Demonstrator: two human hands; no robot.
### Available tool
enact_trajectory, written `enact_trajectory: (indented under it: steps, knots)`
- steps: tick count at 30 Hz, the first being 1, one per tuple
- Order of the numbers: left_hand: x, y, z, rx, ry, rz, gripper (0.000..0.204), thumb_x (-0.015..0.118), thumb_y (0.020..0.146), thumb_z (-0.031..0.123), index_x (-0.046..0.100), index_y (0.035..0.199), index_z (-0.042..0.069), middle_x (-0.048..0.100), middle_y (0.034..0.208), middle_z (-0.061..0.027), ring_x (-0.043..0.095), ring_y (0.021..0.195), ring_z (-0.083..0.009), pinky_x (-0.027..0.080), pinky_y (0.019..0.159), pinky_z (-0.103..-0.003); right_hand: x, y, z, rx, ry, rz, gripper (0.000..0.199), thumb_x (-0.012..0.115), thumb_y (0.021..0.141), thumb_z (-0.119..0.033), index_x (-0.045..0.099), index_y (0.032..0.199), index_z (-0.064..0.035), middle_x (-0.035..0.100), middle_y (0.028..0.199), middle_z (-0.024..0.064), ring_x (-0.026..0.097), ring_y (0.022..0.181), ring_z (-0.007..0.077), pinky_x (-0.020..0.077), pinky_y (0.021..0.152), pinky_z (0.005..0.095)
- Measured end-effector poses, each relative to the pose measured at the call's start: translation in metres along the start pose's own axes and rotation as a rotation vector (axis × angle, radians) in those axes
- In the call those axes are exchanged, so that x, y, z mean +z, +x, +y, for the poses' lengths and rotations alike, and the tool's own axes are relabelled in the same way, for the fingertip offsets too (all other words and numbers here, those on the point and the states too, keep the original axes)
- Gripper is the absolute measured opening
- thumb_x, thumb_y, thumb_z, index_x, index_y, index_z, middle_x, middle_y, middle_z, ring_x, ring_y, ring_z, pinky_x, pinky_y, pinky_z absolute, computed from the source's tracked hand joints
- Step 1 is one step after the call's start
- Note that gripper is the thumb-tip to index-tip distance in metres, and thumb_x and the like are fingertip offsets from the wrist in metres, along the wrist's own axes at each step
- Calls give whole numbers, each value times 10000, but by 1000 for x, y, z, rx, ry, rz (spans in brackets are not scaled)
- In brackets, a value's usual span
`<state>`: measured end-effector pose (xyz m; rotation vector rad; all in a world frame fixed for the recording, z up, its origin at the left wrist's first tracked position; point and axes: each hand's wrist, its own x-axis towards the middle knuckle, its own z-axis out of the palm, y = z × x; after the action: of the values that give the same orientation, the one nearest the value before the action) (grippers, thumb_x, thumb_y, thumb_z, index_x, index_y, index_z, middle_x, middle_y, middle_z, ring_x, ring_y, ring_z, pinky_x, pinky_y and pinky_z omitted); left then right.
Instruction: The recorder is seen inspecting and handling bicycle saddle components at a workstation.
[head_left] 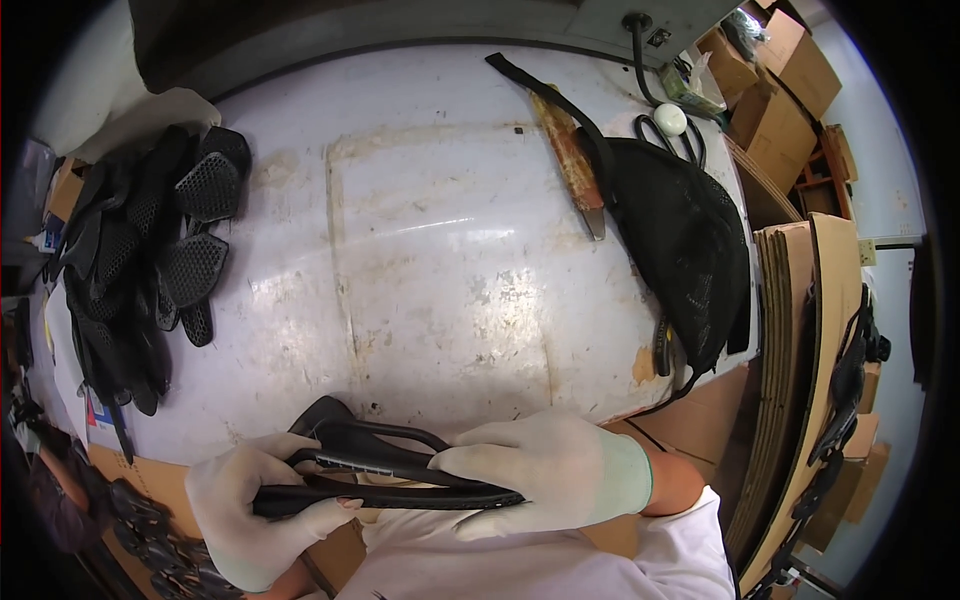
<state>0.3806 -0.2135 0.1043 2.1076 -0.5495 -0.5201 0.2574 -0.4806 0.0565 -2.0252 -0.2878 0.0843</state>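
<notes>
Black, seemingly saddle-shaped part (385, 470), glossy

Black part's (385, 470) right end, perhaps hidden under right hand (545, 475)

At the lower centre of the frame, your gloved left hand (262, 505) and right hand (545, 475) grip a black saddle-shaped frame (385, 470) over the white worktop (440, 250). Black mesh pieces (150, 250) pile up at left; a black mesh bag (680, 250) lies upper right.
</notes>
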Motion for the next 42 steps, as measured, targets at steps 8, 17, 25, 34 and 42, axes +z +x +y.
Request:
enact_trajectory:
  steps: [8, 17, 25, 34, 42]
  knots:
    - [10, 1, -15, 61, -20, 31, 544, 1022, 580, 184, 553, 758, -25, 740, 899, -267, 744, 782, -270, 576, 705, -330, -2, 1, 5, 3, -53, -26, 493, 766, 907, -438, 699, 1187, -37, 734, 996, 126, 722, 729, 322, 593, 601, 392]
    - [17, -11, -13, 54, -7, 72, 526, 1013, 543, 168, 569, 744, -28, 745, 875, -272, 744, 758, -270, 561, 672, -322, 12, -4, -5, -37, -162, -3, 474, 775, 879, -389, 661, 1186, -47, 701, 931, 89, 709, 709, 288, 574, 584, 386]
    - [15, -9, -13, 173, 130, 104, 416, 952, 706, 254, 646, 843, 8, 784, 1008, -206, 768, 778, -253, 587, 676, -319, 45, 32, -38, 268, -717, 110, 573, 686, 849, -680, 607, 885, -114, 560, 745, 55, 630, 597, 236, 503, 490, 372]
    - [11, -34, -34, 3, -365, 165, 350, 801, 781, 212, 707, 950, -79, 738, 1173, -280, 725, 1086, -362, 548, 981, -435, 44, 36, -47, 238, -775, 91, 593, 718, 795, -725, 593, 834, -147, 536, 705, 44, 577, 496, 187, 427, 385, 351]
    - [2, -36, -52, 44, -571, 50, 338, 739, 804, 172, 744, 1011, -95, 732, 1205, -279, 684, 1124, -350, 521, 992, -434, 39, 40, -57, 246, -808, -8, 608, 770, 752, -674, 597, 866, -102, 532, 746, 71, 610, 543, 235, 453, 440, 377]
